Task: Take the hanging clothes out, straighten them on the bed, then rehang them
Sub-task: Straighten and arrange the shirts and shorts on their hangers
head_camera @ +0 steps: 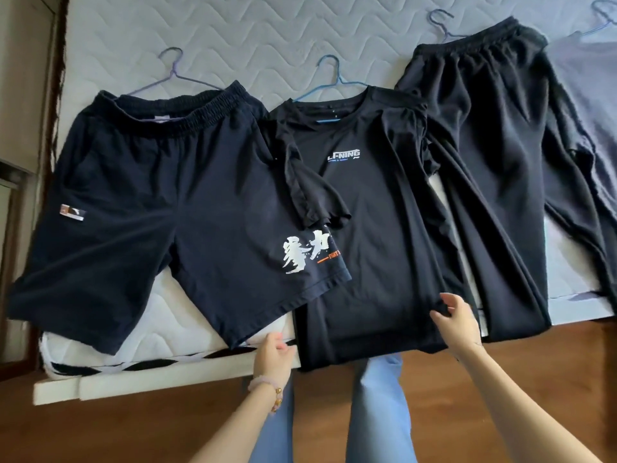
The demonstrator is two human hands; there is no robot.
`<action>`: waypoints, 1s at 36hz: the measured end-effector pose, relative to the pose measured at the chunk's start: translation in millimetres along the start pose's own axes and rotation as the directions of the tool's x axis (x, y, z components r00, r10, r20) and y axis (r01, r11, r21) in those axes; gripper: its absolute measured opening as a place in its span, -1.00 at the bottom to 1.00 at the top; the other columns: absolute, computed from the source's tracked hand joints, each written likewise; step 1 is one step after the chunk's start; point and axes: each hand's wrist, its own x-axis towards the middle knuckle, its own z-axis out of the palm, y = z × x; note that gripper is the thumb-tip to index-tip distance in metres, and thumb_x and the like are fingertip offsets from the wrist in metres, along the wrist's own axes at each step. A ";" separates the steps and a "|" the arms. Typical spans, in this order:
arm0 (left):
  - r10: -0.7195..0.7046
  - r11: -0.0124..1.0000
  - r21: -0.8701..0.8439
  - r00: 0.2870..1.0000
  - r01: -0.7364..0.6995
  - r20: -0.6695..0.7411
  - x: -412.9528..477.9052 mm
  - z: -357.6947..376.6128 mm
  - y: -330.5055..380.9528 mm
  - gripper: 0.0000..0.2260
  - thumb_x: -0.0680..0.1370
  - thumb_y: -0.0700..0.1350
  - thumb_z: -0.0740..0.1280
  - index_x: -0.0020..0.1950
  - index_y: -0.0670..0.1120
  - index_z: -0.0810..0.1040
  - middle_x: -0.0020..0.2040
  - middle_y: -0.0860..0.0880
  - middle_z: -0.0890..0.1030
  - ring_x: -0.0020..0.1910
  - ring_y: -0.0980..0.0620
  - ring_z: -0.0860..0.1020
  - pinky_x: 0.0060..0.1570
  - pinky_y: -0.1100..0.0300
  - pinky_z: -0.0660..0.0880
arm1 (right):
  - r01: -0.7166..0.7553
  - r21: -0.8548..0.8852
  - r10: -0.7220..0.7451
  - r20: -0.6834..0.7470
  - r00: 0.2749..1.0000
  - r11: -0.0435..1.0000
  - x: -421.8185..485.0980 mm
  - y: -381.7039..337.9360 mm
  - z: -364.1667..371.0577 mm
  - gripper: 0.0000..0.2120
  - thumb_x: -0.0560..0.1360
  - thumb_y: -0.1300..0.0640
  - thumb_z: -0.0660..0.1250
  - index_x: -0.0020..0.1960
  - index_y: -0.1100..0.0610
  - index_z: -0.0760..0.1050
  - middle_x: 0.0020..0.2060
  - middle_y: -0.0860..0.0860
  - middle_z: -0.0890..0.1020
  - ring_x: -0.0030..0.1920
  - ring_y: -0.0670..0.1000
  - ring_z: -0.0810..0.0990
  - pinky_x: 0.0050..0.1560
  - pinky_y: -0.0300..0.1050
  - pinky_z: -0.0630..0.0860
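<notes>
Quilted mattress [233, 35]: black T-shirt [374, 245] (print "LI-NING"), hem pinched by left hand [273, 357], right hand [459, 324].

Reddish wooden floor [534, 379]; quilted pale mattress [233, 38] on white bed frame [133, 379]; beige panels [23, 78] left.

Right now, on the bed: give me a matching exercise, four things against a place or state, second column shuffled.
Things:
1. shorts
2. T-shirt
3. trousers
4. bright blue hanger

Place or state:
a. lies right of the T-shirt
b. hook shows above the T-shirt's collar
c. white lettering on one leg
d. hem pinched by the right hand

Pairs: 1-c, 2-d, 3-a, 4-b
</notes>
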 end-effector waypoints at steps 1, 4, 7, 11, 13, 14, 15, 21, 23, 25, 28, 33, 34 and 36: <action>0.023 0.999 0.038 0.999 -0.022 -0.024 -2.0 7.3 5.3 -0.69 0.54 -0.17 0.38 0.26 -0.19 0.48 0.10 -0.10 0.55 0.17 -0.15 0.56 0.16 0.10 0.47 | -0.007 -0.014 0.007 -0.018 1.000 1.000 6.8 5.4 -7.6 -0.51 0.41 0.27 0.36 0.33 0.23 0.40 0.22 0.20 0.52 0.22 0.19 0.50 0.18 -0.02 0.40; 0.054 0.986 0.162 0.992 -0.034 -0.117 -8.9 27.9 23.0 -0.61 0.53 -0.05 0.40 0.25 -0.23 0.43 0.19 -0.12 0.49 0.18 -0.16 0.51 0.15 0.06 0.46 | -0.030 -0.033 0.030 -0.007 1.000 0.999 25.0 20.2 -26.6 -0.43 0.39 0.21 0.39 0.37 0.23 0.35 0.29 0.19 0.45 0.27 0.20 0.45 0.23 0.02 0.39; 0.022 0.971 0.234 0.965 0.041 -0.262 -13.8 49.3 39.3 -0.49 0.50 0.05 0.42 0.30 -0.24 0.43 0.24 -0.19 0.50 0.25 -0.21 0.47 0.20 -0.01 0.45 | 0.023 -0.077 -0.023 0.006 1.000 0.997 39.5 30.2 -40.0 -0.49 0.40 0.20 0.39 0.32 0.24 0.38 0.25 0.19 0.41 0.25 0.22 0.43 0.23 0.03 0.37; -0.018 0.954 0.263 0.905 0.142 -0.424 -19.6 80.0 59.0 -0.44 0.50 0.05 0.43 0.33 -0.28 0.40 0.29 -0.26 0.49 0.34 -0.24 0.41 0.24 -0.07 0.40 | 0.070 -0.108 -0.065 0.048 0.997 0.992 57.3 38.0 -44.0 -0.50 0.42 0.09 0.41 0.27 0.24 0.37 0.19 0.20 0.43 0.20 0.22 0.45 0.19 0.04 0.39; -0.032 0.951 0.258 0.884 0.171 -0.467 -20.3 91.1 66.4 -0.52 0.53 -0.04 0.39 0.30 -0.31 0.40 0.27 -0.29 0.50 0.33 -0.26 0.41 0.22 -0.10 0.40 | 0.075 -0.126 -0.066 0.076 0.995 0.989 61.8 36.8 -43.3 -0.54 0.41 0.02 0.42 0.20 0.23 0.38 0.14 0.16 0.47 0.17 0.20 0.46 0.09 0.05 0.43; -0.039 0.947 0.263 0.877 0.185 -0.479 -19.6 95.4 68.9 -0.59 0.55 -0.08 0.36 0.27 -0.31 0.40 0.25 -0.31 0.51 0.30 -0.27 0.43 0.19 -0.10 0.41 | 0.088 -0.135 -0.075 0.097 0.992 0.987 64.1 36.3 -42.4 -0.57 0.42 0.00 0.40 0.15 0.21 0.39 0.10 0.14 0.49 0.16 0.20 0.48 0.01 0.04 0.44; -0.048 0.943 0.266 0.875 0.199 -0.483 -18.7 98.9 71.3 -0.66 0.57 -0.12 0.32 0.24 -0.31 0.40 0.21 -0.32 0.53 0.26 -0.29 0.47 0.16 -0.10 0.43 | 0.107 -0.152 -0.088 0.126 0.988 0.983 66.4 35.4 -41.4 -0.62 0.43 -0.01 0.38 0.10 0.19 0.39 0.07 0.11 0.53 0.14 0.20 0.49 -0.05 0.01 0.44; -0.109 0.969 0.156 0.899 0.191 -0.425 -18.9 95.7 76.9 -0.84 0.63 -0.19 0.19 0.09 -0.30 0.36 0.13 -0.41 0.55 0.12 -0.36 0.54 0.03 -0.05 0.44 | 0.149 -0.016 -0.133 0.365 0.921 0.989 80.9 37.7 -48.7 -0.81 0.54 0.07 0.26 0.03 0.18 0.50 -0.09 0.04 0.61 -0.01 0.11 0.57 -0.12 -0.08 0.43; -0.098 0.979 0.119 0.896 0.164 -0.434 -23.6 90.8 73.2 -0.86 0.63 -0.18 0.20 0.06 -0.27 0.37 0.10 -0.41 0.55 0.10 -0.36 0.54 -0.02 -0.03 0.41 | 0.138 0.110 -0.169 0.377 0.910 0.984 85.3 43.2 -60.6 -0.81 0.56 0.10 0.23 0.03 0.23 0.49 -0.09 0.07 0.60 -0.03 0.09 0.56 -0.12 -0.09 0.39; -0.088 0.988 0.076 0.886 0.137 -0.456 -27.6 86.5 66.9 -0.85 0.63 -0.17 0.20 0.05 -0.27 0.38 0.03 -0.39 0.56 0.04 -0.34 0.54 -0.06 -0.02 0.41 | 0.131 0.160 -0.179 0.345 0.921 0.978 90.6 53.2 -76.7 -0.79 0.57 0.11 0.21 -0.02 0.27 0.44 -0.13 0.12 0.58 -0.09 0.10 0.52 -0.14 -0.06 0.37; -0.086 0.996 -0.029 0.887 0.082 -0.454 -32.1 82.1 61.4 -0.80 0.64 -0.13 0.22 0.08 -0.29 0.41 -0.06 -0.26 0.52 -0.04 -0.23 0.50 -0.04 -0.01 0.39 | 0.145 0.203 -0.198 0.276 0.940 0.968 100.0 71.3 -101.5 -0.76 0.56 0.11 0.23 -0.12 0.30 0.37 -0.26 0.13 0.46 -0.20 0.04 0.41 -0.23 -0.13 0.32; -0.232 0.924 -0.355 0.947 0.143 -0.221 -37.4 80.3 55.3 -0.74 0.62 -0.04 0.29 0.19 -0.19 0.43 0.03 -0.06 0.55 0.15 -0.11 0.46 0.17 0.07 0.38 | 0.194 0.210 -0.240 0.219 0.946 0.958 110.0 81.3 -139.8 -0.74 0.55 0.11 0.26 -0.18 0.30 0.38 -0.34 0.07 0.40 -0.27 0.02 0.34 -0.32 -0.13 0.28; -0.257 0.889 -0.424 0.954 0.171 -0.154 -34.0 79.5 49.4 -0.63 0.60 -0.02 0.33 0.32 -0.19 0.42 0.20 -0.05 0.54 0.27 -0.11 0.45 0.30 0.03 0.37 | 0.191 0.205 -0.236 0.229 0.944 0.960 112.1 82.4 -143.6 -0.72 0.55 0.10 0.25 -0.17 0.31 0.37 -0.34 0.08 0.40 -0.28 0.02 0.34 -0.34 -0.13 0.28; -0.265 0.836 -0.508 0.963 0.208 -0.043 -34.7 79.0 48.6 -0.52 0.55 -0.02 0.39 0.40 -0.19 0.40 0.36 -0.07 0.49 0.36 -0.10 0.44 0.42 -0.03 0.33 | 0.193 0.184 -0.234 0.237 0.943 0.964 118.7 86.5 -146.9 -0.67 0.54 0.08 0.27 -0.16 0.37 0.34 -0.34 0.10 0.38 -0.29 0.04 0.33 -0.33 -0.08 0.24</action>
